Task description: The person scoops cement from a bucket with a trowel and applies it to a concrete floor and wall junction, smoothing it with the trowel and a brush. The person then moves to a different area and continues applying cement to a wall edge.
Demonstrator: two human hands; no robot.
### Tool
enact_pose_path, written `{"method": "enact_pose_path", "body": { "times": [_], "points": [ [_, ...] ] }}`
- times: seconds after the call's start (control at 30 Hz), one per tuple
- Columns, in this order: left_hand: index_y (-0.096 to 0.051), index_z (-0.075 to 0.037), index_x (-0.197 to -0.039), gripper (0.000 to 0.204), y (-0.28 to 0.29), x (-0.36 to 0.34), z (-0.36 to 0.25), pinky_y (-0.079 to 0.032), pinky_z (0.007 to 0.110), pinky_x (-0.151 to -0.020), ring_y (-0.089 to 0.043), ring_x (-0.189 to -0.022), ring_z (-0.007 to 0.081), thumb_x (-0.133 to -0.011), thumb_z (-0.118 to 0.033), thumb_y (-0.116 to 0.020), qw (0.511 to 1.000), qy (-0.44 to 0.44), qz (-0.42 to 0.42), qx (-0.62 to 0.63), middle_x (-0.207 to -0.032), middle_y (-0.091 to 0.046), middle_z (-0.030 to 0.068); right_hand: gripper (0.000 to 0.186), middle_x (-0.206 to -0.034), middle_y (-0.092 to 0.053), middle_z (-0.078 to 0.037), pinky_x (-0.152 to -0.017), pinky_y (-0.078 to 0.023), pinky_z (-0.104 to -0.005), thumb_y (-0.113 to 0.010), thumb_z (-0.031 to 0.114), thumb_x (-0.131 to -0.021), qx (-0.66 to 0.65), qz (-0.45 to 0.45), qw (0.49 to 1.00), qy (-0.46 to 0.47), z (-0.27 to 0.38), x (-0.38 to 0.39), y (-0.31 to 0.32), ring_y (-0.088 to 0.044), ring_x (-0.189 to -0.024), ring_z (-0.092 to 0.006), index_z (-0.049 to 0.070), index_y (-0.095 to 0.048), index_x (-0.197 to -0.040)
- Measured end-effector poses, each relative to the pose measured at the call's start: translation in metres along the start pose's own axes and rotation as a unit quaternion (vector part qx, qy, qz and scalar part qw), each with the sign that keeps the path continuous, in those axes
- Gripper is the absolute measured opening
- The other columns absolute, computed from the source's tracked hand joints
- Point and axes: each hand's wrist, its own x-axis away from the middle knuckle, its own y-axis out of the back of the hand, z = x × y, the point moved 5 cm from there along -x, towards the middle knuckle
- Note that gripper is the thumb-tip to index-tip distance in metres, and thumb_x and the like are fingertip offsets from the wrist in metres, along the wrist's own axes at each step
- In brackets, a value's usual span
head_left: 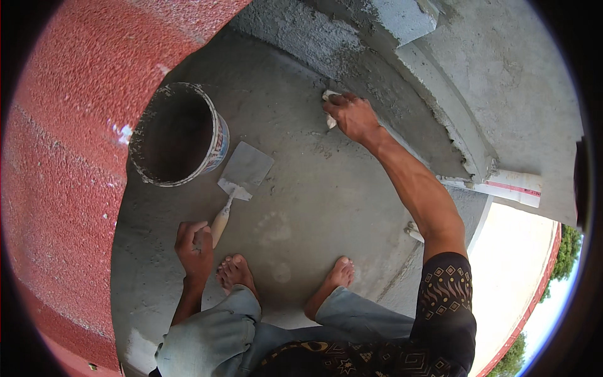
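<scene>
In my right hand (353,116) is a small pale piece (331,120), which I press to the grey cement floor near the foot of the wall; its kind is mostly hidden by my fingers. My left hand (195,249) is curled closed in front of my left knee, and whether anything is inside it is hidden. Right beside it is the wooden handle of a trowel (247,168), whose square grey blade lies flat on the floor. A cement-smeared round bucket (221,143) stands just beyond the trowel, its inside dark.
A rough red wall (69,157) curves along the left. Grey cement steps or ledges (433,100) rise at the right, with a white pipe (512,187) by their lower end. My bare feet (341,271) stand on the floor (295,207). A small pale object (414,231) lies near my right forearm.
</scene>
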Motion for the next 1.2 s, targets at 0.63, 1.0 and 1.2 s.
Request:
{"method": "enact_pose_path", "body": {
  "times": [0.63, 1.0, 1.2],
  "points": [
    [-0.074, -0.005, -0.108, 0.019, 0.016, 0.0, 0.004, -0.044, 0.033, -0.065, -0.055, -0.071, 0.0142, -0.092, 0.006, -0.07, 1.0, 0.014, 0.013, 0.009, -0.093, -0.065, 0.0051, 0.031, -0.139, -0.063, -0.012, -0.085, -0.064, -0.0585, -0.067, 0.013, -0.094, -0.002, -0.169, 0.984, -0.06, 0.015, -0.017, 0.017, -0.064, -0.127, -0.0379, 0.023, -0.073, -0.124],
    [-0.075, -0.005, -0.109, 0.019, 0.017, 0.003, 0.005, -0.045, 0.034, -0.064, -0.056, -0.07, 0.015, -0.093, 0.005, -0.07, 0.999, 0.032, 0.011, 0.018, -0.092, -0.066, 0.0062, 0.023, -0.125, -0.069, -0.01, -0.08, -0.063, -0.0537, -0.076, 0.013, -0.09, 0.004, -0.276, 0.959, -0.066, -0.004, 0.012, 0.062, -0.071, -0.111, -0.0359, 0.018, -0.072, -0.112],
    [-0.074, -0.005, -0.11, 0.018, 0.021, 0.006, 0.011, -0.043, 0.032, -0.063, -0.056, -0.071, 0.0126, -0.095, 0.004, -0.069, 0.999, 0.046, 0.016, 0.024, -0.092, -0.065, 0.0042, 0.019, -0.118, -0.073, -0.009, -0.076, -0.061, -0.0495, -0.078, 0.008, -0.086, -0.044, -0.35, 0.934, -0.051, -0.01, 0.038, 0.093, -0.072, -0.102, -0.0346, 0.014, -0.074, -0.105]
  ]
}}
